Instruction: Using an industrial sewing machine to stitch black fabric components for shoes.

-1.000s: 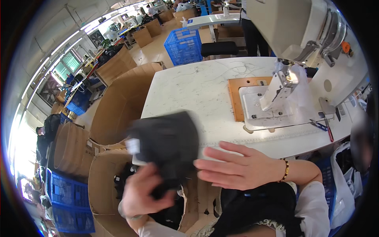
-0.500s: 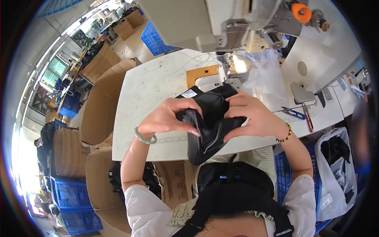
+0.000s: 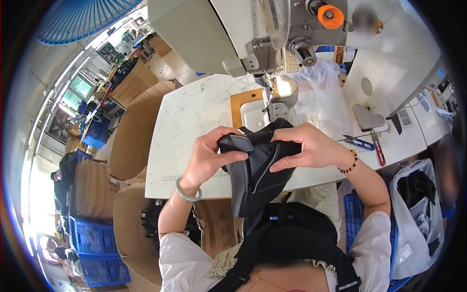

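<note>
A black fabric pouch piece with a grey zipper [image 3: 255, 175] hangs in front of me over the table edge. My left hand [image 3: 211, 158] pinches its upper left corner, thumb on top. My right hand [image 3: 309, 146] grips its upper right edge, fingers curled over the fabric. Both hands sit just in front of the sewing machine's needle area [image 3: 279, 95], apart from it.
A large grey-white sewing machine [image 3: 253, 34] stands on a white marble-look table [image 3: 187, 131]. Clear plastic bag [image 3: 323, 95], thread snips [image 3: 360, 142] and red-handled scissors [image 3: 378, 151] lie at right. Cardboard boxes [image 3: 131, 141] and blue crates [image 3: 95, 243] stand left; a white bag with dark cloth [image 3: 418, 214] hangs right.
The black piece came up from the box at my lower left to the table edge. Both hands have taken hold of it, and my view moved closer to the machine.
</note>
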A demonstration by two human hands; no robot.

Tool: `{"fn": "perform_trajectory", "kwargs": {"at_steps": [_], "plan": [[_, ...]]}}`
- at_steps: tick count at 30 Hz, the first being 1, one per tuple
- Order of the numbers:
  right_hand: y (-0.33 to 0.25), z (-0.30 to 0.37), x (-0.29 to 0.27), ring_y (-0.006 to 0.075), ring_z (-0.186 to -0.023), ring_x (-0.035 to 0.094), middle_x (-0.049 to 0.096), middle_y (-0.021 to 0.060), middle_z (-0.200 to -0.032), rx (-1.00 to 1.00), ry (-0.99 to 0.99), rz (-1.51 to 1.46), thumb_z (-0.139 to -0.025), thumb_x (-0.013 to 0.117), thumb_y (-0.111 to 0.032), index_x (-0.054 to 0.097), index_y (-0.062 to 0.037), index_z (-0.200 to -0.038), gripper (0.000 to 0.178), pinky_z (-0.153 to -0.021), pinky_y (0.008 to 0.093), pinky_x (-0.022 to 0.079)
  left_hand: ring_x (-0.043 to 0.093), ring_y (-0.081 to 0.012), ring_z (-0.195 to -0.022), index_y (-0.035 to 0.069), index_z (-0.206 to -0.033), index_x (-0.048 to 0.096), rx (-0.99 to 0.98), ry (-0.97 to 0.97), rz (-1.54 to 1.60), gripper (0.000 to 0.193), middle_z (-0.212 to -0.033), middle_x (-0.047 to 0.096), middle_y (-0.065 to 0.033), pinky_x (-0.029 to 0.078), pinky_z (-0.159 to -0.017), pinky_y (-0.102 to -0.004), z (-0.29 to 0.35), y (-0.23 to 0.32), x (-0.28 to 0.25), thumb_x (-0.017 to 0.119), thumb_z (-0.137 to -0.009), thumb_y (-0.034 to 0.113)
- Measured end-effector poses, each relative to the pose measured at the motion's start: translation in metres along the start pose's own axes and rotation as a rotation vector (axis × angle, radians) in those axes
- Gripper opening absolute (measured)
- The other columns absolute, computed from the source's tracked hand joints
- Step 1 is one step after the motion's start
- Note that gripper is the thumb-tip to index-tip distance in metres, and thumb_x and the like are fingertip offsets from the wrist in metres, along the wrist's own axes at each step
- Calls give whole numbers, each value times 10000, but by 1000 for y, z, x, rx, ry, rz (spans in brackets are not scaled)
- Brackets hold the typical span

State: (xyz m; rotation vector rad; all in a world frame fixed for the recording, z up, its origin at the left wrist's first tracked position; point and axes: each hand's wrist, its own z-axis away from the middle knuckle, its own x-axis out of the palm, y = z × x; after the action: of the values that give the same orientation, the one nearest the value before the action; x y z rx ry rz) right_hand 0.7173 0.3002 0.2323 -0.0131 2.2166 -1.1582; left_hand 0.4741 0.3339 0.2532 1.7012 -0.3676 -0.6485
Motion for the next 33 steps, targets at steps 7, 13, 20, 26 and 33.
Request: {"fn": "perform_trajectory", "kwargs": {"at_steps": [7,13,20,26,33], "plan": [[-5,8,19,79,-517,362,424,14,-534,175,53,-177,-698,765,-320,521,-19,-676,388,-477,247,310,564,-57,-773,-20,-991,582,-21,102,1,297,-867,632,-31,461,-697,-200,18,-2,7,721,-731,11],[-6,-1,26,41,-532,314,353,-27,-519,236,-14,-311,-697,768,-282,499,-23,-622,381,-459,254,266,570,-96,-799,-33,-1020,573,-142,126,14,353,-866,619,-46,450,-729,-220,25,0,2,699,-691,-27],[1,-10,38,19,-565,363,415,-63,-568,309,-148,-238,-758,716,-293,586,-45,-706,284,-483,226,276,573,-105,-837,-47,-1023,567,-209,89,170,348,-890,622,-56,446,-750,-224,25,-9,-14,684,-696,-30],[16,-28,52,18,-609,455,519,-60,-655,528,10,-675,-832,629,-186,602,-27,-718,198,-535,177,354,557,-99,-792,-36,-976,584,-225,31,107,314,-850,620,-49,436,-708,-229,9,-16,-44,715,-708,64],[37,-72,67,5,-600,417,490,-64,-638,497,316,-658,-828,641,-153,537,-34,-651,237,-526,184,335,510,-97,-733,-9,-890,605,-187,-40,-549,426,-759,590,-43,413,-656,-252,-46,-2,-100,790,-634,277]]}}
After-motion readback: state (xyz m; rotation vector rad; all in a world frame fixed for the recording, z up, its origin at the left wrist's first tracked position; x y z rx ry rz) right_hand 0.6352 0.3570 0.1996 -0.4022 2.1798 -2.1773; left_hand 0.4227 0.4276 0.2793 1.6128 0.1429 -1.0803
